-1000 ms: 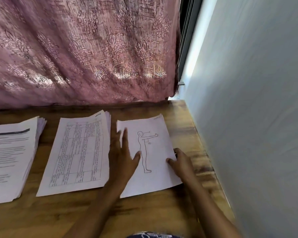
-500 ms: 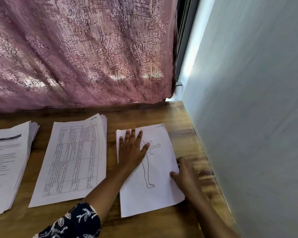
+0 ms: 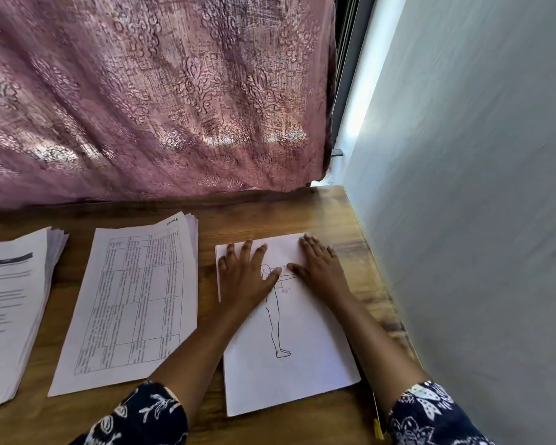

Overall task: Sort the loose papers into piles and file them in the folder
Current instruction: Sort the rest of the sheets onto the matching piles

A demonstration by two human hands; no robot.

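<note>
Three lots of paper lie side by side on the wooden table (image 3: 270,213). At the right is a white sheet with a line drawing of a standing figure (image 3: 289,364). My left hand (image 3: 246,277) lies flat on its upper left part, fingers spread. My right hand (image 3: 318,268) lies flat on its upper right part, fingers straight toward the far corner. In the middle sits a pile topped by a printed table (image 3: 132,303). A thicker pile of text pages (image 3: 10,313) is at the left, cut off by the frame edge. No folder is in view.
A pink patterned curtain (image 3: 148,91) hangs along the table's far edge. A pale wall (image 3: 479,187) runs close along the right edge of the table. A yellow object (image 3: 378,428) pokes out near the right front corner.
Both hands have slid up the figure sheet toward its far edge. My right hand moved from the sheet's right side onto its top right corner area.
</note>
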